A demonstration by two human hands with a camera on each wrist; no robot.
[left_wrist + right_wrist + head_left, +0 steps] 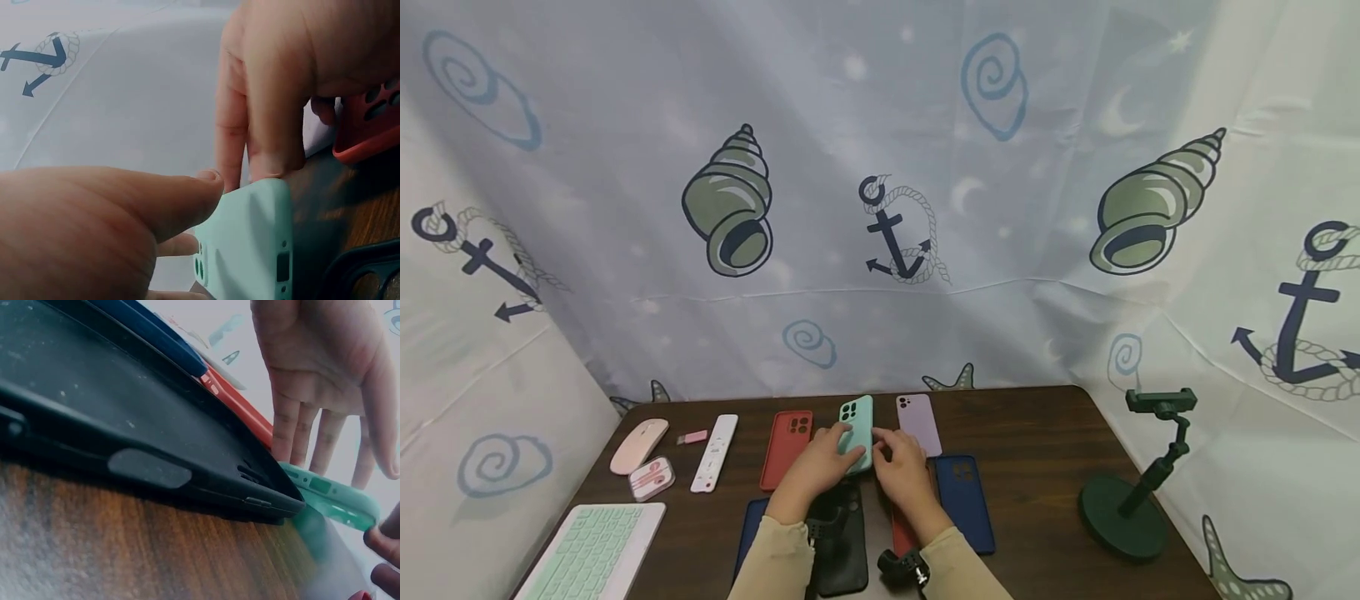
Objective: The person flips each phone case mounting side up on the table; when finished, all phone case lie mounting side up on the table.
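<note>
A mint green phone case (860,425) lies at the back of the desk, camera openings at its far left. My left hand (820,461) holds it across its width, with fingers at the left side and thumb (187,197) over the right. At its right edge my right hand (904,475) rests its fingertips; in the left wrist view these fingers (269,125) reach down onto the case near its port end. A red phone case (786,450) lies to the left, a lilac one (917,423) to the right. Nearer me is a black phone case (842,550).
A blue phone case (966,504) lies right of my right hand, a second red one (902,533) partly under that arm. On the left are a white remote (715,454), pink mouse (638,446), earphone case (652,478) and keyboard (591,546). A green stand (1123,517) occupies the right.
</note>
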